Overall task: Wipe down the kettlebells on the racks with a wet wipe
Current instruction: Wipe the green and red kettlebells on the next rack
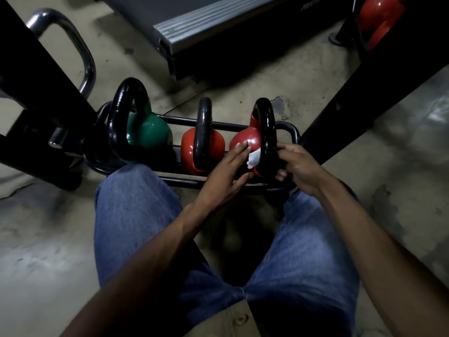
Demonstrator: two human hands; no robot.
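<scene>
The person crouched over a low rack (pixel 289 128) on the floor that carried three kettlebells: a green kettlebell (pixel 145 130) at the left, a middle red kettlebell (pixel 188 147), and an end red kettlebell (pixel 247 136) at the right, which was the one being cleaned. The left hand (pixel 226 171) lay flat on its red body, fingers (pixel 239 148) straight and grasping nothing. The right hand (pixel 298 164) was wrapped round the black handle (pixel 267 132), its fingers (pixel 283 148) curled onto it. The wet wipe (pixel 254 158) showed as a small white wad wedged between the left hand and the foot of the handle. Which hand actually pinned it could not be told.

To do this step well, the left hand probably needed to keep the bell from rolling on the bars while the wipe went right round the handle, including the inner curve and the two joints where it met the body. Opening out the bunched wipe would likely have covered more surface. The far side of the bell, hidden from view, would have needed a pass before moving on.
</scene>
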